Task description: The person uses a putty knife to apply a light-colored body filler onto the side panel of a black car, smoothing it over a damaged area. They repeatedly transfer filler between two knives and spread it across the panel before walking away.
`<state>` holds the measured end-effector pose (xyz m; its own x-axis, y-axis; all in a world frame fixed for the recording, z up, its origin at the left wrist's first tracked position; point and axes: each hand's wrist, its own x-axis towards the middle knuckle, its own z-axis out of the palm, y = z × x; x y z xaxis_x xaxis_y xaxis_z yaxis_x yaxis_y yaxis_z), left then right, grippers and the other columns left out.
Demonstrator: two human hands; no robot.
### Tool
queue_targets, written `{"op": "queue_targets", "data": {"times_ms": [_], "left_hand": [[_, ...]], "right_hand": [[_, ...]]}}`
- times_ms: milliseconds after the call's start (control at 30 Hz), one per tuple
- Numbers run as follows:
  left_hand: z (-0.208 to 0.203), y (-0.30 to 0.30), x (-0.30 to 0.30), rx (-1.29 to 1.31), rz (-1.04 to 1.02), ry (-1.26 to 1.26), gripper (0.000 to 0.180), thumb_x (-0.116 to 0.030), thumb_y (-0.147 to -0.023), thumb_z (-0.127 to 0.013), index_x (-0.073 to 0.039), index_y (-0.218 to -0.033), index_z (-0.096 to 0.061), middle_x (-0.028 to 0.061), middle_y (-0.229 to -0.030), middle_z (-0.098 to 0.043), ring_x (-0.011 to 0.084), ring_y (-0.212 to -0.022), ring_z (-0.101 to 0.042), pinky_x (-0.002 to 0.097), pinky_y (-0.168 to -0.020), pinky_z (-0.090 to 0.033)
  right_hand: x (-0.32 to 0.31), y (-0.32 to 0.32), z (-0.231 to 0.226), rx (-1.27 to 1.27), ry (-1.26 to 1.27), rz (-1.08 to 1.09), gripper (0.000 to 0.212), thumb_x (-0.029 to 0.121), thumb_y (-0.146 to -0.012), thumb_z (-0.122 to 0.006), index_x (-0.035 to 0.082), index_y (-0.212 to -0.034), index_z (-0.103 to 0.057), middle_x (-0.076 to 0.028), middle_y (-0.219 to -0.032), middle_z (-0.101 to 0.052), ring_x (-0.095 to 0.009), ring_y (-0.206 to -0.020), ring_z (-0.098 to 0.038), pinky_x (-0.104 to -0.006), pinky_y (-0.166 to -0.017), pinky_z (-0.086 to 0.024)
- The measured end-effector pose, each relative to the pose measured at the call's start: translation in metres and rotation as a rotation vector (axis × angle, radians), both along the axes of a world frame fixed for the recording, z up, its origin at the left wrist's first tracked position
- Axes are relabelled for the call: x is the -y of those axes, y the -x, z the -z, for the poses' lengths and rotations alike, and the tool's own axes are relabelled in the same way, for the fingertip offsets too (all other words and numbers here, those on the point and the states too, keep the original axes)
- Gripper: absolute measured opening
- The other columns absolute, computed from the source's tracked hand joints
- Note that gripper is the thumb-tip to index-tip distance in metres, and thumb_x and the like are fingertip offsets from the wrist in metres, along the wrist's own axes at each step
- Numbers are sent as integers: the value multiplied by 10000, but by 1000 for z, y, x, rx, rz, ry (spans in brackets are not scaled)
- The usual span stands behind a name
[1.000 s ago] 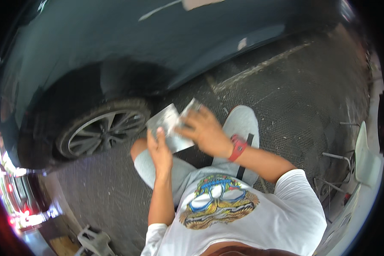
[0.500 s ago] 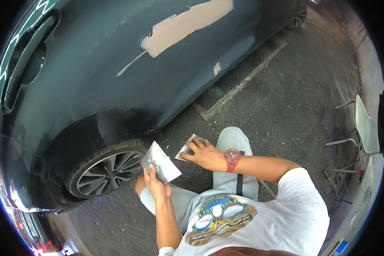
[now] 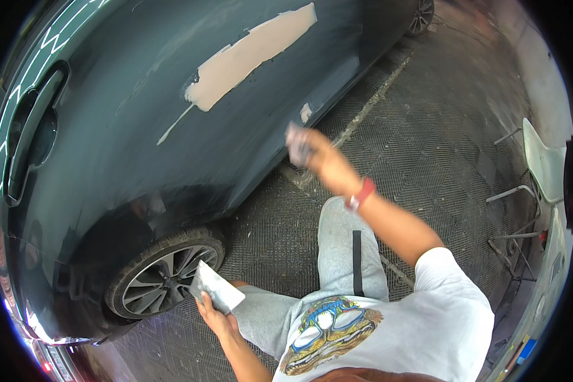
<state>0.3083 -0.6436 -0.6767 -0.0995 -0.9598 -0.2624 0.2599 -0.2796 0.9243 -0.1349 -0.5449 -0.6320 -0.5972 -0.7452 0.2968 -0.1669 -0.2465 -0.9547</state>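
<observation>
My left hand [image 3: 218, 320] is closed on the lower edge of a flat, pale metal putty plate [image 3: 218, 290] smeared with grey, held in front of the car wheel. My right hand [image 3: 323, 156] grips a smaller putty spreader [image 3: 295, 139], both blurred by motion. This spreader is near the lower edge of the dark car door [image 3: 235, 143], just below a small pale filler patch [image 3: 306, 113]; contact cannot be made out. Higher on the door lies a broad beige filler patch [image 3: 251, 57], with a thin streak trailing from its lower left end.
A wheel [image 3: 165, 280] sits left of my knees, with a door handle [image 3: 38, 134] at far left. Ribbed dark flooring [image 3: 439, 159] runs along the car. A pale chair [image 3: 544, 159] stands by the wall on the right.
My right hand has moved up and forward with the spreader, from above my knee toward the door's lower edge. My left hand and its plate have shifted lower and left in view.
</observation>
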Motion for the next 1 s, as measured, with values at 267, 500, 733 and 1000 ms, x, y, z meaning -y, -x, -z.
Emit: {"op": "queue_targets", "data": {"times_ms": [267, 500, 733, 1000], "left_hand": [[63, -48, -35, -134, 75, -267, 450, -225, -1037, -698, -26, -1428, -598, 84, -1299, -708, 231, -1169, -701, 404, -1021, -593], [55, -41, -33, -116, 57, -250, 415, -226, -1057, -678, -17, -1408, -605, 93, -1298, -706, 236, -1157, -706, 395, -1002, -606], [53, -45, -35, -98, 7, -253, 402, -226, -1065, -669, -10, -1399, -612, 92, -1276, -719, 229, -1146, -712, 391, -1013, -599], [51, -46, -34, -65, -13, -243, 404, -227, -1072, -654, -4, -1405, -604, 103, -1294, -707, 235, -1156, -707, 398, -1007, -604]], "right_hand": [[31, 186, -123, 225, 97, 392, 696, 9, -921, -481, 259, -1570, -472, -101, -1343, -625, -287, -1016, -692, -465, -673, -626], [82, 221, -131, -74, -16, 643, 702, 3, -892, -494, 222, -1556, -550, -118, -1347, -624, -282, -1007, -672, -427, -666, -569], [107, 208, -93, -230, 78, 712, 745, -7, -854, -492, 187, -1571, -543, -130, -1360, -616, -195, -825, -620, -321, -573, -494], [114, 244, -93, -403, 149, 886, 786, -66, -817, -436, 224, -1531, -592, -122, -1277, -641, -217, -962, -561, -329, -735, -436]]}}
